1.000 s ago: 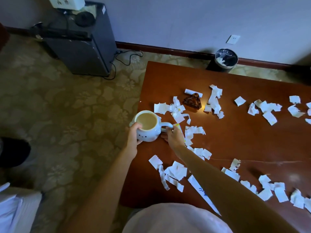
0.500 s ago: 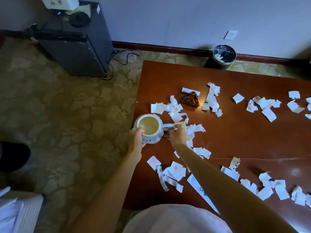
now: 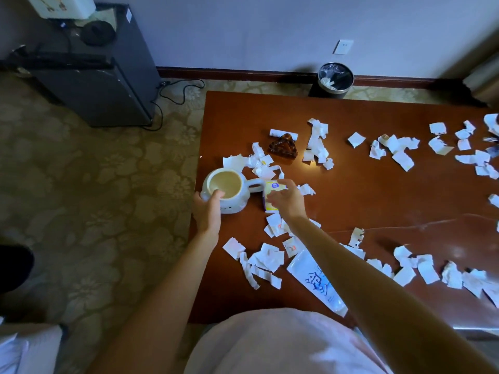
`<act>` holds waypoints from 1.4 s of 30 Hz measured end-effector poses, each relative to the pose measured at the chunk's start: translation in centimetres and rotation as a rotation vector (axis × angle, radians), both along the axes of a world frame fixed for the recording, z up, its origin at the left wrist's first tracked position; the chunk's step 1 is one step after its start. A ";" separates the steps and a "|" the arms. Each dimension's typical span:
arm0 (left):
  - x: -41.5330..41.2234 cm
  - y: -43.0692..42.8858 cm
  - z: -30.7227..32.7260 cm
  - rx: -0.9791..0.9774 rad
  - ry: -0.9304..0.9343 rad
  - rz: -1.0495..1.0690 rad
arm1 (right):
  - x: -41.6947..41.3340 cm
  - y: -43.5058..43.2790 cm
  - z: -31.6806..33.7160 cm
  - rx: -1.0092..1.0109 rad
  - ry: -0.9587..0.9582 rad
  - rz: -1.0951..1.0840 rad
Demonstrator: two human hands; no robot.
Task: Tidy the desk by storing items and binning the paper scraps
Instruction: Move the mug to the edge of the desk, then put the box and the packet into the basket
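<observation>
Observation 1: my left hand [image 3: 206, 214] gripped the white ceramic mug [image 3: 237, 203] at the near-left edge of the brown wooden tabletop [image 3: 378, 198], thumb hooked over the rim and fingers curled round the side wall. The handle pointed right.

Observation 2: my right hand [image 3: 287, 202] was over the small yellow card box [image 3: 271, 188], which lay just beside the mug's handle. Motion blur hid the fingers, so I could not tell whether they pinched the box or only reached for it.

Observation 3: torn white paper scraps [image 3: 270, 259] lay scattered across the tabletop. The black round waste bin [image 3: 335, 78] stood on the floor beyond the far edge. An amber triangular hair clip [image 3: 283, 148] and a white plastic packet [image 3: 318, 283] remained unstored.

Assessment: I judged the mug rigid, fairly heavy, smooth-glazed and breakable. Whether the cream interior held liquid was unclear, so it should be kept level. The handle or a 2-sided wrap of the body offered the safer hold. The box looked light and stiff, best pinched across its narrow sides.
</observation>
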State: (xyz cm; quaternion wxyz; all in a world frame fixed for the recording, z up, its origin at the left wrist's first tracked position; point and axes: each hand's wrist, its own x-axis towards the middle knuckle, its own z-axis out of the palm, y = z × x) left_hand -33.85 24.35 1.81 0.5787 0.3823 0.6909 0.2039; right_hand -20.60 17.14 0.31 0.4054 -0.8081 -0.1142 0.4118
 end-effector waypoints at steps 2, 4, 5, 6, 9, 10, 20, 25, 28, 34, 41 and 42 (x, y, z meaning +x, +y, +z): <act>0.0 -1.2 0.7 0.168 0.123 -0.058 | 0.6 -2.5 0.3 -0.006 -0.079 -0.007; 0.0 -3.0 1.1 0.361 0.205 -0.138 | 1.1 -5.6 0.2 -0.064 -0.187 -0.007; 0.1 -4.2 1.3 0.459 0.224 -0.168 | 1.2 -7.4 0.1 -0.106 -0.231 0.007; 0.2 -5.3 1.2 0.528 0.218 -0.195 | 1.3 -9.1 -0.2 -0.141 -0.259 0.023; 1.1 -8.9 0.7 0.333 0.140 -0.423 | 0.8 -13.9 -0.9 -0.234 -0.288 0.110; 1.4 -10.1 0.4 0.202 0.153 -0.566 | 0.7 -15.1 -1.2 -0.259 -0.298 0.138; 4.8 -18.0 -1.7 -0.345 0.247 -0.635 | 1.9 -19.4 -1.9 -0.375 -0.380 0.495; 6.7 -20.1 -1.8 -0.229 0.209 -0.444 | 3.3 -19.3 -2.0 -0.288 -0.216 0.471; 7.5 -21.5 -1.5 -0.091 0.277 -0.411 | 4.0 -19.9 -1.7 -0.215 -0.159 0.447; 8.4 -21.9 0.3 0.184 0.452 -0.446 | 7.0 -21.1 -0.4 -0.114 -0.194 0.404; 10.6 -18.8 1.9 0.164 0.226 -0.332 | 8.1 -18.5 1.6 -0.054 -0.023 0.403; 11.1 -18.2 2.0 0.155 0.199 -0.332 | 8.5 -17.9 2.0 -0.032 0.006 0.369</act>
